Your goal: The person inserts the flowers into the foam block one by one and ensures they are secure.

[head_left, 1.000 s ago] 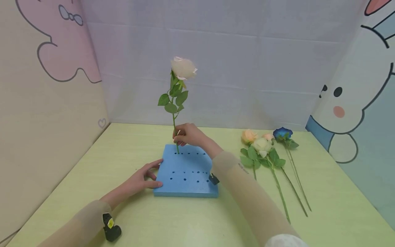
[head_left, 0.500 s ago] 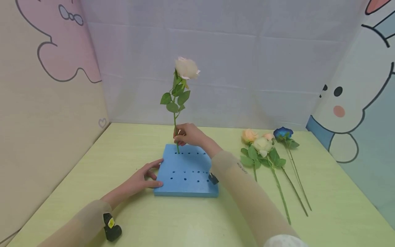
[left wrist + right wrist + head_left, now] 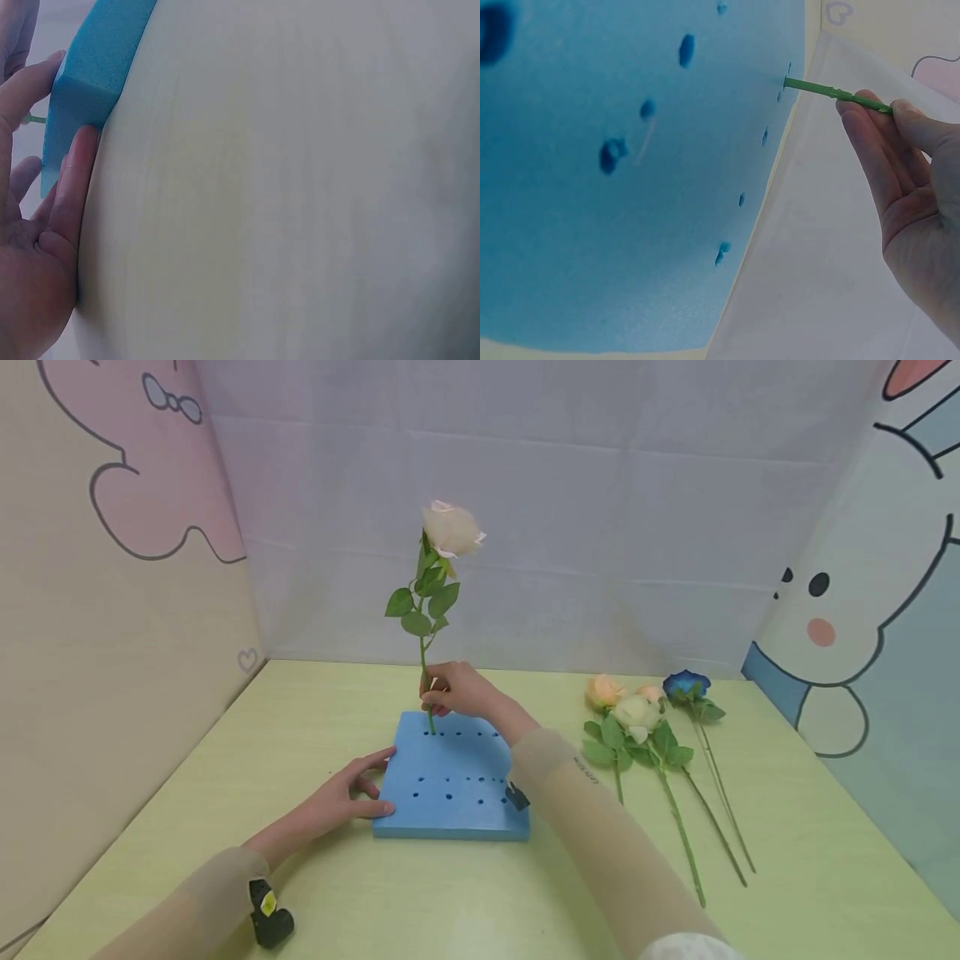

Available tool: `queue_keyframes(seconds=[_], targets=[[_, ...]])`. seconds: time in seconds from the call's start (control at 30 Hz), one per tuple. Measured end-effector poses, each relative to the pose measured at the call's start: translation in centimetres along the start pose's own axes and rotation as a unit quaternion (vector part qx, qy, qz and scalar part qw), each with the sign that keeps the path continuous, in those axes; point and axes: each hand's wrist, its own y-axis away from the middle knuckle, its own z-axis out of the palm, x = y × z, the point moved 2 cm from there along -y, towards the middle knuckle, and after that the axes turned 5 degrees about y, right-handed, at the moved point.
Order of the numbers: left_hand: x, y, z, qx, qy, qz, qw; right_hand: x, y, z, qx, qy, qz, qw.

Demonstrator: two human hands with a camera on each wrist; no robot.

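My right hand (image 3: 459, 687) pinches the green stem of a pale pinkish-white rose (image 3: 452, 531) between thumb and fingers. The rose stands nearly upright, its bloom and leaves well above the hand. Its stem's lower end meets the blue foam board (image 3: 442, 756) at the back-left row of holes. In the right wrist view the stem (image 3: 817, 89) reaches the board's surface beside small holes. My left hand (image 3: 337, 797) rests against the board's left edge, thumb by the front corner and index finger farther back. The left wrist view shows its fingers (image 3: 75, 180) extended along the board's side.
Right of the board lie several loose flowers: a peach rose (image 3: 604, 691), a cream rose (image 3: 637, 717), a smaller peach bloom partly hidden behind it, and a blue rose (image 3: 686, 685). Their stems point toward the front. A pale wall (image 3: 525, 527) stands behind the table (image 3: 315, 710).
The rose's bloom has swayed slightly to the right and then a little back, while its stem's end stays at the same row of holes. The left hand keeps its place.
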Motion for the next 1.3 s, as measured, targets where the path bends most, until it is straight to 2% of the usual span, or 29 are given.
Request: queue_keyframes(seconds=[0.83,1.3], targets=[[-0.06,0.04,0.06,0.009,-0.009,-0.006,0.9999,0.12,0.08,0.21,0.004,-0.009,-0.014,1.0],[0.05,0.1,0.15,0.005,-0.009,0.001,1.0,0.08,0.7,0.2,0.005,-0.022,0.004,1.0]])
